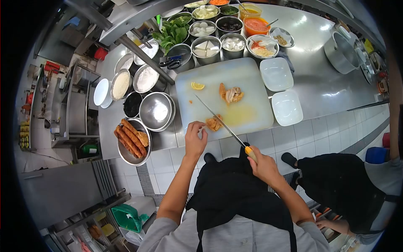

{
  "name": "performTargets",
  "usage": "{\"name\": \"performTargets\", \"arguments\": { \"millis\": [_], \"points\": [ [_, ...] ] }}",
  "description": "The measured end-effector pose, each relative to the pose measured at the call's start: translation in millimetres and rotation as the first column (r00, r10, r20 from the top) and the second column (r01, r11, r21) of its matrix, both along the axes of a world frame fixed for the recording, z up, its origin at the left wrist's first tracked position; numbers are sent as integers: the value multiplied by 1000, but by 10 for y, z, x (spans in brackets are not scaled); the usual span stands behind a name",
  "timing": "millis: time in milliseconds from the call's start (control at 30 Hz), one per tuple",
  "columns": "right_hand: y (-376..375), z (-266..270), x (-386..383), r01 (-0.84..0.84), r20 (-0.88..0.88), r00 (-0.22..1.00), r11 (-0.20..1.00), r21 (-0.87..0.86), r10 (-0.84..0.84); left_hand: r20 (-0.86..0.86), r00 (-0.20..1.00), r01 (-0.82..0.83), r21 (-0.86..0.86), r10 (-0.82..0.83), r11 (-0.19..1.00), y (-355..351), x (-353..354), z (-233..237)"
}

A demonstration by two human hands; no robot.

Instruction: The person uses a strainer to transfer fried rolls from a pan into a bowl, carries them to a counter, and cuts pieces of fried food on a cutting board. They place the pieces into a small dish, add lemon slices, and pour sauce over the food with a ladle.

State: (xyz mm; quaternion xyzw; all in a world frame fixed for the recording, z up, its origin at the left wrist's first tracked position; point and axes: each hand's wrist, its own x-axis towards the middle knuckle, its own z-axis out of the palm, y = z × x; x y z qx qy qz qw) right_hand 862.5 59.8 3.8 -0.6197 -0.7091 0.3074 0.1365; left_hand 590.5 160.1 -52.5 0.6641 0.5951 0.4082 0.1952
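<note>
My right hand (264, 166) grips the yellow handle of a long kitchen knife (228, 129), its blade pointing up and left over the white cutting board (252, 75). Under the blade, near the board's front edge, lies a piece of fried chicken (213, 123). My left hand (196, 137) is curled at the left side of that piece, fingertips against its edge. Farther up the board sits a pile of cut fried chicken (231, 93), pale inside. A lemon wedge (197, 85) lies to the left, and a small crumb is below it.
Two white square dishes (287, 108) stand right of the board. A steel bowl of long fried rolls (133, 143) and stacked steel bowls (156, 110) are at left. Ingredient tubs (206, 46) and scissors (171, 63) line the back. A co-worker in a black apron (340, 185) stands at right.
</note>
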Motion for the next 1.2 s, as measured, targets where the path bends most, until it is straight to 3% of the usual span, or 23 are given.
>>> {"name": "performTargets", "arguments": {
  "millis": [100,200,333,533,667,733,867,1033,1167,1200],
  "points": [
    [-144,212,11,-19,-30,999,1000,-4,19,-90,995,45,60,-39,997,-31,-7,-5],
    [-215,-16,-19,-52,101,993,998,-43,56,-161,978,143,71,-130,987,8,51,24],
    [-228,50,-78,-34,295,954,996,-86,58,-151,975,177,91,-162,980,140,52,-73],
    [-347,336,90,-44,400,910,986,-162,106,-188,960,232,125,-206,965,181,54,-92],
    [-276,226,72,-21,427,899,982,-189,101,-178,964,224,140,-198,964,228,96,-60],
    [-86,-87,-58,-41,227,972,995,-91,61,-172,964,229,144,-204,963,233,107,-92],
    [369,-395,-350,-45,174,984,999,-11,47,-165,965,224,119,-203,967,267,96,-172],
    [102,-348,210,-48,47,997,982,-185,58,-140,976,187,170,-164,968,283,127,-218],
    [352,-481,185,-59,-99,994,993,-101,49,-109,983,163,165,-146,973,227,80,-245],
    [577,-401,123,-56,-148,989,984,-170,30,-89,986,156,157,-143,975,207,79,-266]
  ]
}}
